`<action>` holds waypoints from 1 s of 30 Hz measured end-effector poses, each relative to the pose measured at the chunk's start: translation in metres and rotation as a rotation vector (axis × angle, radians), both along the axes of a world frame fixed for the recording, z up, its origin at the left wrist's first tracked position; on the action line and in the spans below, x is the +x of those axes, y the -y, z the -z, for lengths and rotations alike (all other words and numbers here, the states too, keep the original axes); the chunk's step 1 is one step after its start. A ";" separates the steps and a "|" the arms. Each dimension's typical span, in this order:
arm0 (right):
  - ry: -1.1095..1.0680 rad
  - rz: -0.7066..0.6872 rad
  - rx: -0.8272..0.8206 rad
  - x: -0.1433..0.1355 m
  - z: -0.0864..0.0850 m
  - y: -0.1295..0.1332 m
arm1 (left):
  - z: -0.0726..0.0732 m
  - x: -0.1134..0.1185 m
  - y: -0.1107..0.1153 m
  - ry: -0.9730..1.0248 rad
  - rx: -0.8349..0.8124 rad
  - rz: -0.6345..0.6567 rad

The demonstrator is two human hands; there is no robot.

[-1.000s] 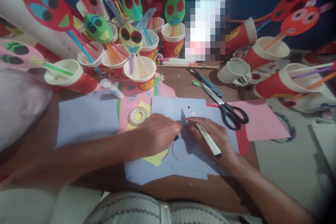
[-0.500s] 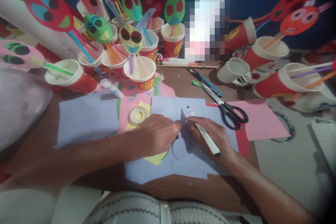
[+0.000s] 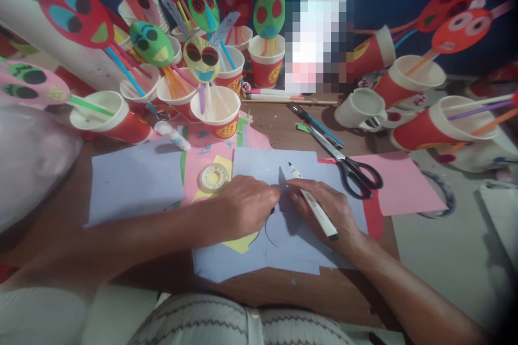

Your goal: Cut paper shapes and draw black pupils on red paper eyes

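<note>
My right hand (image 3: 329, 207) holds a white marker (image 3: 318, 213). Its uncapped dark tip points up and away from me. My left hand (image 3: 246, 205) is closed like a fist over the blue paper (image 3: 291, 253), its fingertips close to my right fingers. A small dark spot shows beneath those fingers; what they grip, if anything, is hidden. Thin curved black lines run across the blue paper below my left hand. Under that wrist lies yellow paper (image 3: 238, 245), partly covered, with a roll of clear tape (image 3: 213, 178) just beyond it.
Black-handled scissors (image 3: 360, 177) lie right of the hands, beside pink paper (image 3: 408, 186). Left are another blue sheet (image 3: 135, 183) and a glue stick (image 3: 173, 136). Red paper cups (image 3: 226, 129) with decorated face puppets on straws line the back; a white mug (image 3: 360, 110) stands back right.
</note>
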State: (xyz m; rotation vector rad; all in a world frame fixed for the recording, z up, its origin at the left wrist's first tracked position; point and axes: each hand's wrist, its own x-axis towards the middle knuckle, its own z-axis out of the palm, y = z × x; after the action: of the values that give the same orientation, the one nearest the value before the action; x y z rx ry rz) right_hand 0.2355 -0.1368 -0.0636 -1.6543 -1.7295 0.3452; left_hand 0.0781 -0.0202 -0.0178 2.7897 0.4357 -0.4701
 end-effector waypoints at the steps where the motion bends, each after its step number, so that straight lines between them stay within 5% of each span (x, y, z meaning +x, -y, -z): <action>1: -0.004 -0.001 -0.002 0.000 0.000 0.000 | -0.001 0.001 -0.001 -0.007 -0.005 -0.008; 12: -0.078 0.021 0.022 -0.001 -0.008 0.001 | -0.011 0.012 -0.020 -0.037 -0.080 -0.155; 20: -0.186 -0.113 0.027 -0.005 -0.024 0.000 | -0.006 0.012 -0.025 -0.020 -0.135 -0.199; 25: -0.132 0.030 -0.091 -0.011 -0.025 0.002 | -0.005 0.011 -0.027 0.000 -0.174 -0.205; 30: -0.139 0.031 -0.117 -0.015 -0.024 0.003 | -0.002 0.010 -0.028 0.024 -0.205 -0.212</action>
State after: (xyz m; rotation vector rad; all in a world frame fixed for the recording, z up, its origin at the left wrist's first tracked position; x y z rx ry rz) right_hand 0.2201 -0.1399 -0.0394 -1.6957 -1.6055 0.5421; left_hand 0.0884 0.0080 -0.0160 2.5160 0.6319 -0.4074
